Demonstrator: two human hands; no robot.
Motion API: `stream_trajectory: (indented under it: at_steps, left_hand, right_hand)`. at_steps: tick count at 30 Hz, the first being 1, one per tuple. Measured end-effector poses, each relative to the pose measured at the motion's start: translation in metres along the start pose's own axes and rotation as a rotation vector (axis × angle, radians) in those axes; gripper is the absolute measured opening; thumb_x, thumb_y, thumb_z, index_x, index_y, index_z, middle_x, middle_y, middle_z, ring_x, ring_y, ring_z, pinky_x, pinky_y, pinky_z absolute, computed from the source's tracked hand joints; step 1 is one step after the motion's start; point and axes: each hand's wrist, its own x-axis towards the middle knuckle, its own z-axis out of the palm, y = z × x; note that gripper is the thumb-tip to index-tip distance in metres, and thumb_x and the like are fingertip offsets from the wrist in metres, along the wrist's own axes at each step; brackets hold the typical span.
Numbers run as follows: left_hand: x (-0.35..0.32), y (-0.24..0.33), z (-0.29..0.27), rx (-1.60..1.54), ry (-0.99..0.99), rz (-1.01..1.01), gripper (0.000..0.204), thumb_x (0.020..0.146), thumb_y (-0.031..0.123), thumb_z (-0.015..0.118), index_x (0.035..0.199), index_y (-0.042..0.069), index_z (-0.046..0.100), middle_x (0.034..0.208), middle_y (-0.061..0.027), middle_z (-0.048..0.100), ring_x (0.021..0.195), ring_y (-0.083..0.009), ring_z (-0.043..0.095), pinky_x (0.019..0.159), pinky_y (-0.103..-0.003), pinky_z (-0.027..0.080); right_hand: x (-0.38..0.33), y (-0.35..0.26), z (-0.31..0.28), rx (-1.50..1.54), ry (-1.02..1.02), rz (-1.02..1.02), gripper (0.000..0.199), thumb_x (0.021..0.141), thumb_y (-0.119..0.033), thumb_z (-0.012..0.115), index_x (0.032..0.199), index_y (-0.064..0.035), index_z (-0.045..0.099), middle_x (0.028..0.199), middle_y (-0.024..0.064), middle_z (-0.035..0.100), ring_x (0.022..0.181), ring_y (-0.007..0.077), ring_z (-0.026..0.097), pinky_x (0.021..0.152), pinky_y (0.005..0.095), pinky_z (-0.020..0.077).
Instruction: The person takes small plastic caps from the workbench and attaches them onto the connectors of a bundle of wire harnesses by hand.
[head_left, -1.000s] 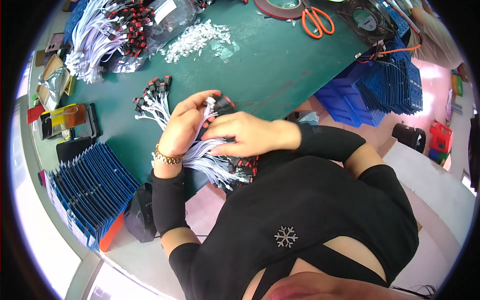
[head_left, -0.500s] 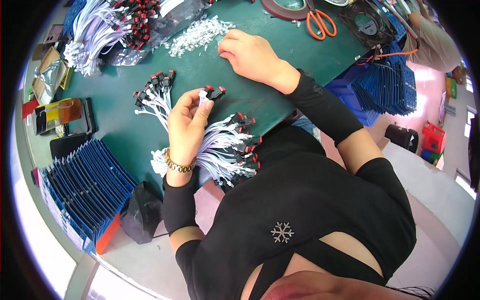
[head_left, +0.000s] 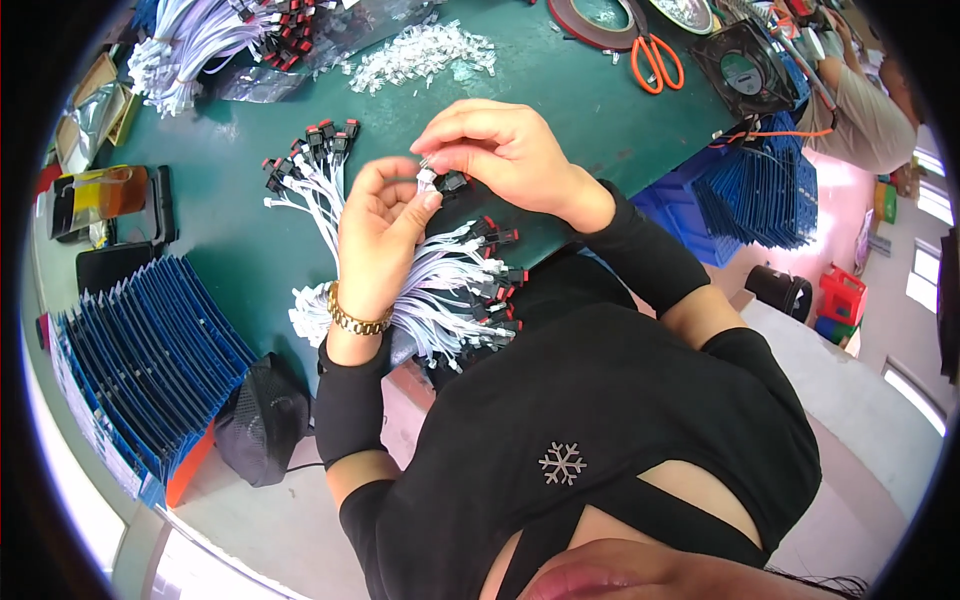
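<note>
My left hand (head_left: 378,240) is closed in a pinch on a cable's white connector (head_left: 427,181); black plugs (head_left: 454,184) stick out just beyond it. Against that connector, the fingertips of my right hand (head_left: 512,160) pinch what looks like a small clear plastic piece (head_left: 425,163). A heap of white cables (head_left: 440,290) with black-and-red plugs lies under and beside my left wrist. To the left of that hand, a smaller bunch of the same cables (head_left: 318,195) is fanned out. Farther off lies a loose pile of tiny clear plastic pieces (head_left: 425,57).
On the green table (head_left: 560,120) are orange-handled scissors (head_left: 657,64), a roll of tape (head_left: 600,38) and a black fan (head_left: 742,70). Large cable bundles (head_left: 205,45) lie far left. Blue boards stand in racks at left (head_left: 150,360) and right (head_left: 760,190). Another person (head_left: 855,125) is at far right.
My right hand has come from beside the clear pile to the connector in my left hand, seemingly bringing a small clear piece. My left hand stays nearly in place.
</note>
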Motion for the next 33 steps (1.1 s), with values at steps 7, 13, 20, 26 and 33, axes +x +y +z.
stream_trajectory:
  at_steps: [7,13,20,26,33]
  left_hand:
    - [-0.001,0.003,0.003,0.176,0.124,0.062,0.015,0.081,0.002,0.063,0.095,-0.001,0.060,0.077,-0.0004,0.060,0.058,-0.0023,0.047,0.051,-0.016,0.038]
    - [-0.001,0.004,0.000,0.076,0.065,0.052,0.013,0.080,0.001,0.062,0.093,0.000,0.060,0.078,0.0013,0.059,0.060,-0.0022,0.048,0.054,-0.016,0.039]
    - [-0.002,0.004,-0.004,-0.062,-0.137,-0.076,0.014,0.084,0.006,0.060,0.095,0.003,0.051,0.075,0.0057,0.051,0.060,0.0011,0.041,0.051,-0.014,0.031]
    - [-0.002,0.007,-0.004,-0.062,-0.124,-0.015,0.010,0.086,0.009,0.058,0.094,0.003,0.055,0.074,0.0049,0.053,0.058,0.0002,0.041,0.050,-0.014,0.031]
    - [-0.004,0.006,-0.008,-0.132,-0.043,-0.015,0.012,0.087,0.011,0.058,0.094,0.002,0.058,0.072,0.0038,0.054,0.053,0.0001,0.039,0.047,-0.014,0.028]
  right_hand:
    - [-0.006,0.002,0.001,0.067,0.010,0.191,0.013,0.079,0.004,0.059,0.091,0.0015,0.065,0.086,0.0074,0.063,0.076,0.0110,0.059,0.065,0.0213,0.0474]
    - [-0.007,0.009,0.004,0.113,0.106,0.069,0.011,0.079,0.003,0.060,0.089,0.0023,0.065,0.085,0.0071,0.063,0.072,0.0109,0.059,0.062,0.0211,0.0473]
    - [-0.010,-0.001,0.008,0.376,0.045,0.348,0.010,0.081,-0.002,0.061,0.088,0.0036,0.065,0.079,0.0070,0.063,0.065,0.0091,0.058,0.057,0.0205,0.0465]
    - [-0.014,-0.003,0.011,0.436,0.095,0.278,0.009,0.084,-0.003,0.059,0.088,0.0027,0.065,0.081,0.0069,0.061,0.065,0.0088,0.057,0.057,0.0200,0.0454]
    - [-0.016,-0.001,0.016,0.049,0.152,-0.050,0.007,0.080,-0.004,0.063,0.084,0.0016,0.066,0.076,0.0073,0.061,0.062,0.0093,0.056,0.054,0.0202,0.0431]
